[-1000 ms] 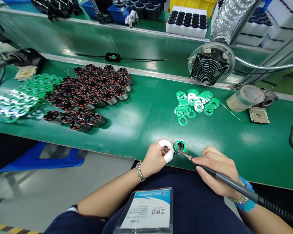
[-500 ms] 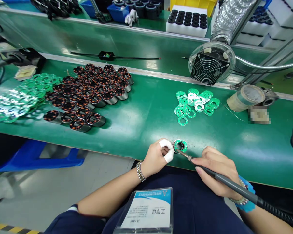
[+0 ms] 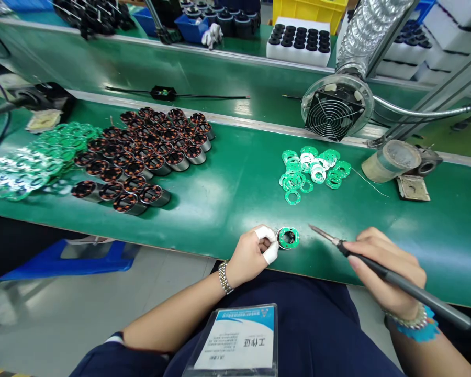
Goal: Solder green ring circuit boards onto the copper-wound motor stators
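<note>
Out past iron (image 3: 427, 298), green rings (image 3: 299, 180)

On the bench (image 3: 227, 220), at lower centre of the frame, a ring (image 3: 295, 240) sits on a core (image 3: 278, 246), just right of your left hand (image 3: 251, 255), left of the iron (image 3: 435, 303) in your right hand (image 3: 390, 269). Behind lie loose rings (image 3: 314, 163), between the grouped cores (image 3: 153, 140) at centre left and your jar (image 3: 390, 161). Panels (image 3: 35, 157) lie far left.

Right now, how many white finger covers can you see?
2: the upper cover on the index finger of the left hand, the lower cover on its thumb; others may be hidden.
</note>
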